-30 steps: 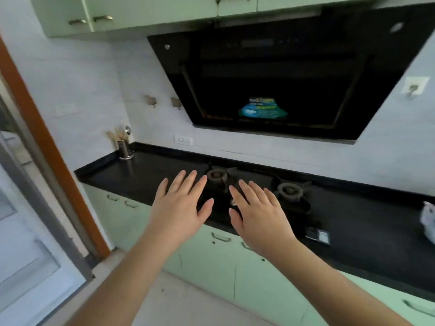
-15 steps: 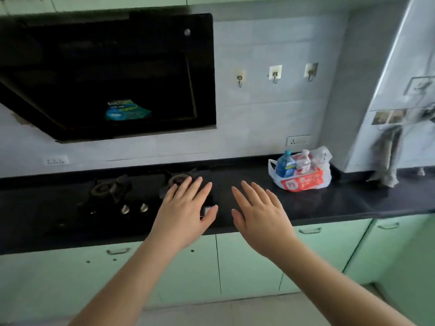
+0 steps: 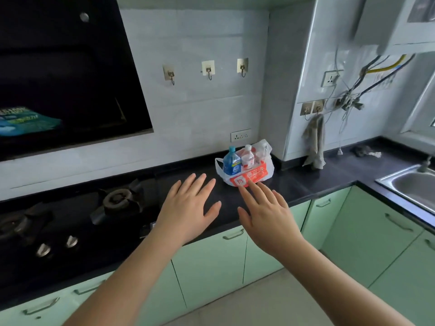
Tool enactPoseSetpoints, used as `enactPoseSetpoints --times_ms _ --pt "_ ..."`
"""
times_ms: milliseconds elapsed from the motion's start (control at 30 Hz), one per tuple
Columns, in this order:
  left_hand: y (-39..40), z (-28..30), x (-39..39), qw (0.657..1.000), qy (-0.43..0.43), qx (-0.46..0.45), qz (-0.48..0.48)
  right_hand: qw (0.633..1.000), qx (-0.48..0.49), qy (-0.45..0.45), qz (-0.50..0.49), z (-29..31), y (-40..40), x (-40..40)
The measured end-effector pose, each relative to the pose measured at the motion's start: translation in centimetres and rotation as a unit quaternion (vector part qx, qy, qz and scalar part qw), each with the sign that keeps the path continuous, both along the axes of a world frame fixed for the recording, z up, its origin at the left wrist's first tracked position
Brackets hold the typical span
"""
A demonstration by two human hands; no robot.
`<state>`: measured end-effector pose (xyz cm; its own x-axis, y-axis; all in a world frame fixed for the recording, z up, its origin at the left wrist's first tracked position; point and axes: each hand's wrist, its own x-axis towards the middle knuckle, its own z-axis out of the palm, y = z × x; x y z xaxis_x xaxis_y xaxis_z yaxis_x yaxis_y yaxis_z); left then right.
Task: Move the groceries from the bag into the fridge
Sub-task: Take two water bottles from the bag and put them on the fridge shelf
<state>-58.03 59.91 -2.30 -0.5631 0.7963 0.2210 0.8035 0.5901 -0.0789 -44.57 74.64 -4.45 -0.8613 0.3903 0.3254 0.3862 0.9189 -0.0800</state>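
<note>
The white plastic grocery bag [image 3: 249,175] with the red panel is being carried by the black bench [image 3: 313,182], just right of the gas hob [image 3: 70,217]. A blue-labelled bottle [image 3: 231,164] and a clear bottle [image 3: 247,158] are being held upright inside it. The film is judged thin, soft and slippery, the filled bottles fairly heavy; each is best taken round its stiff body or neck. Nothing is being held: the left hand [image 3: 188,210] and the right hand [image 3: 268,215] are being stretched flat, fingers [image 3: 255,189] spread, short of the bag.
</note>
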Motion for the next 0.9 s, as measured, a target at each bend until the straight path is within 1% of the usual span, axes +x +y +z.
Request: enactPoseSetpoints --times_ms 200,300,467,667,900 --pt "2.1 -0.6 -5.2 1.0 -0.016 0.003 -0.025 0.999 0.0 -0.021 -0.029 -0.2 2.4 -3.6" --pt "3.6 -1.1 -7.8 0.999 -0.026 0.005 -0.041 0.998 -0.014 -0.013 -0.052 -0.3 3.6 -5.2" --pt "7.4 -2.1 -10.6 0.996 -0.036 0.014 -0.082 0.996 -0.037 -0.029 -0.076 -0.7 5.9 -6.9" --pt "13.8 -3.8 -12.7 0.995 -0.04 0.025 -0.09 0.995 -0.03 -0.024 -0.092 -1.6 11.1 -8.6" --pt "23.7 -6.8 -14.2 0.994 -0.08 0.027 -0.071 0.995 -0.057 -0.01 -0.077 -4.1 20.3 -9.6"
